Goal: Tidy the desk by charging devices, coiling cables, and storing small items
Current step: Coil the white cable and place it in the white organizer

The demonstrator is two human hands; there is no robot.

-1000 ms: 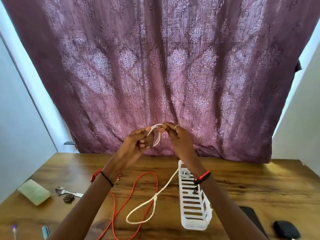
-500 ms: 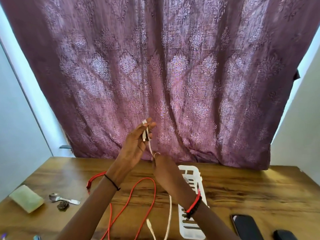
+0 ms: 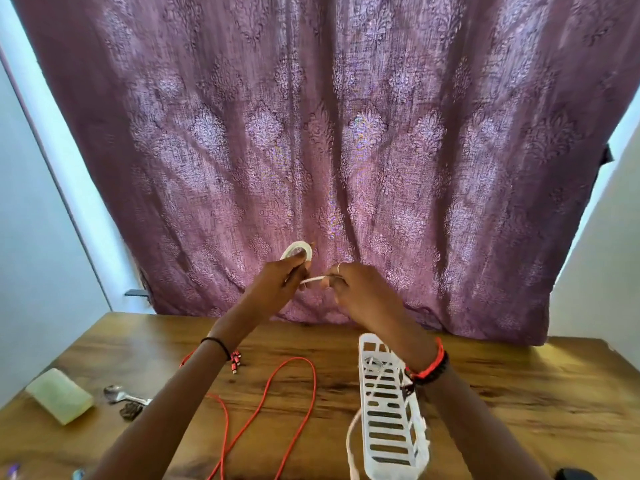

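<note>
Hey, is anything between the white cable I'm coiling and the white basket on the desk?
Only your right wrist, which crosses above the far end of the basket. Something white already lies there; the near part looks open.

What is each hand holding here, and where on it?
Left hand grips the coiled loops of the white cable; right hand pinches its strand beside them.

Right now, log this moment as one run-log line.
step: coiling white cable | left hand: holds coil | right hand: pinches strand | red cable: loose on desk
</note>
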